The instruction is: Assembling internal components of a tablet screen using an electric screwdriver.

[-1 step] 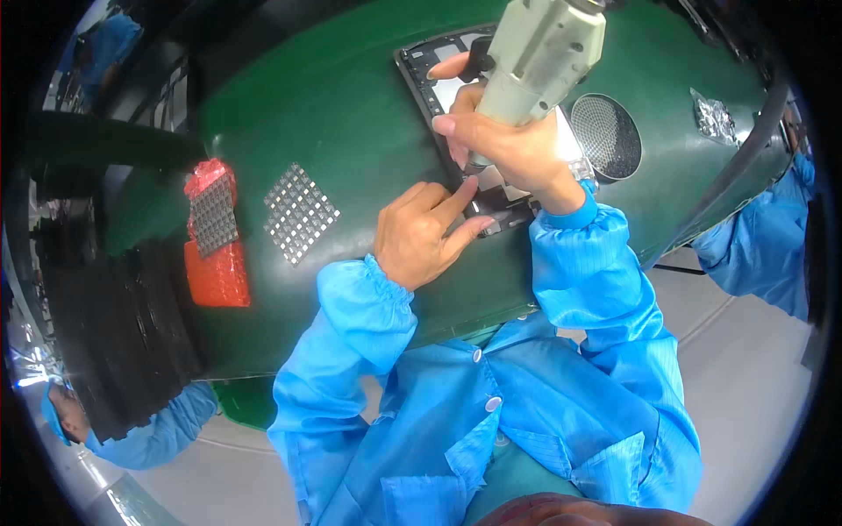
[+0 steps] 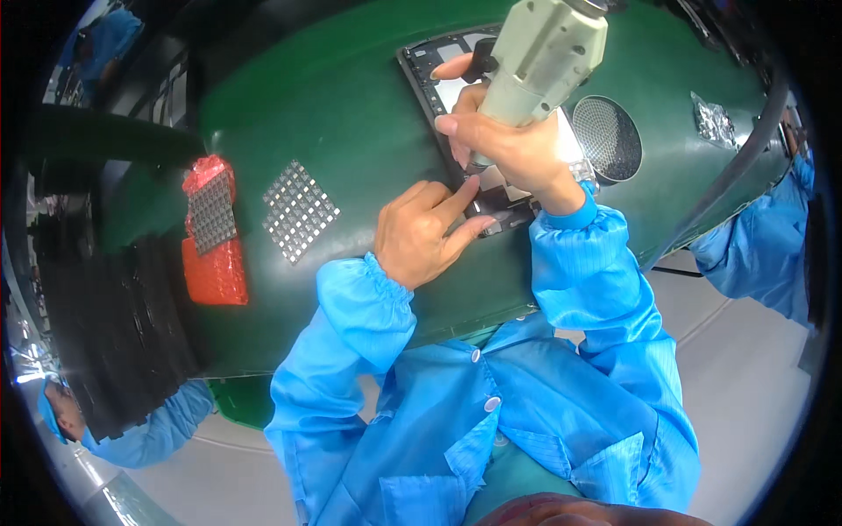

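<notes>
My right hand [image 2: 519, 151] is wrapped round a pale green electric screwdriver [image 2: 545, 61], which leans over a flat, black-framed device [image 2: 421, 86]. The device looks like an opened tablet, with white and silver parts inside. The screwdriver's tip is hidden by my hands. My left hand [image 2: 412, 232] rests at the near left corner of the device. Its index finger and thumb are stretched out and apart, touching the device's edge close below the screwdriver. The other fingers are curled, with nothing seen in them.
Right of the device stands a round mesh-patterned metal cup [image 2: 608, 140]; beyond it lie a clear bag of small parts [image 2: 715, 121] and a dark cable [image 2: 732, 180]. Leftward are a sheet of small square pieces [image 2: 301, 213] and a red bubble-wrap packet [image 2: 216, 279]. Blue-sleeved co-workers [image 2: 761, 250] sit both sides.
</notes>
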Demonstrator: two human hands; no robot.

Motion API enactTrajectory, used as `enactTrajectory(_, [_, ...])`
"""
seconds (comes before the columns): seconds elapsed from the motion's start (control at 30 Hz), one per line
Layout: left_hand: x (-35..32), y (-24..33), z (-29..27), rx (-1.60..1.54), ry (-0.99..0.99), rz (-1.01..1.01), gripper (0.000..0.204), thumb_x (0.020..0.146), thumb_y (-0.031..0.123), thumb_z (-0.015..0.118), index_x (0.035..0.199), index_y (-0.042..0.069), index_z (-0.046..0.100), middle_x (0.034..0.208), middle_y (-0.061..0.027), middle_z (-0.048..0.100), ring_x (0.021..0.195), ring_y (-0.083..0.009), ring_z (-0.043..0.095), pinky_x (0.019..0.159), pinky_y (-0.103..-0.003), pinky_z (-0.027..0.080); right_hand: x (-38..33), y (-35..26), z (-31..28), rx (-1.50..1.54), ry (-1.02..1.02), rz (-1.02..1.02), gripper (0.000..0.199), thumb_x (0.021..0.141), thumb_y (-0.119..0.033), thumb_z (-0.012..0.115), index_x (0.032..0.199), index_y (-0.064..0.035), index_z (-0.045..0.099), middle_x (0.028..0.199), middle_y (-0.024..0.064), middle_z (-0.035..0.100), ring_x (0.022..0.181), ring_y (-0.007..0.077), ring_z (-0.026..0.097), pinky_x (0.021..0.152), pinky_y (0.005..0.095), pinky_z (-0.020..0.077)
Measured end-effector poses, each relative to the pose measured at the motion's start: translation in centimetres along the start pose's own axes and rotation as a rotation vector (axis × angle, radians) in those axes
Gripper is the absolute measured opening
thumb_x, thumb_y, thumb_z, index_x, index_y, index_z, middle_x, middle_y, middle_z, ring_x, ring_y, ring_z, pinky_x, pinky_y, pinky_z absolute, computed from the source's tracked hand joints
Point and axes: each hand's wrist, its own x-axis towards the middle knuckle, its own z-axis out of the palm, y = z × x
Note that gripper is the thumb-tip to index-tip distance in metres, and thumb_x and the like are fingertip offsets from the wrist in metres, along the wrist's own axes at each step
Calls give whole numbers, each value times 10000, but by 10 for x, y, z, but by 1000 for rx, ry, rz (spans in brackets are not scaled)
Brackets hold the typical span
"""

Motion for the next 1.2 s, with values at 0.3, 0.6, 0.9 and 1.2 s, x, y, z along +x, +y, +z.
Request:
enactTrajectory(0.3, [1, -2, -4, -28, -2, -6, 376, 708, 296, 710, 989, 51, 663, 692, -69, 552, 665, -239, 562, 567, -364, 464, 1, 7, 3, 14, 33, 54, 301, 725, 41, 648, 1011, 30, 556, 547, -23, 528, 458, 63, 494, 417, 213, 385])
enactTrajectory(0.6, [0, -3, -4, -29, 8, -7, 366, 698, 298, 721, 953, 42, 666, 678, -79, 561, 641, -241, 563, 549, -364, 460, -5, 13, 4, -203, -115, 23, 331, 773, 20, 612, 1063, 41, 453, 599, 6, 500, 527, 94, 502, 484, 228, 404])
enactTrajectory(0.9, [3, -1, -2, -13, -5, 11, 381, 708, 310, 710, 973, 41, 661, 670, -73, 556, 632, -240, 549, 550, -362, 455, -2, 5, 0, -25, 20, 9, 321, 708, 42, 647, 1017, 34, 559, 592, 9, 552, 488, 82, 523, 457, 217, 418])
enactTrajectory(1.2, [2, 0, -5, -40, 6, 35, 381, 668, 168, 757, 994, -2, 657, 654, -101, 560, 599, -241, 541, 538, -335, 438, 3, -27, -101, 62, 201, -238, 319, 733, 45, 627, 1033, 82, 525, 583, 70, 553, 452, 143, 515, 422, 274, 406])
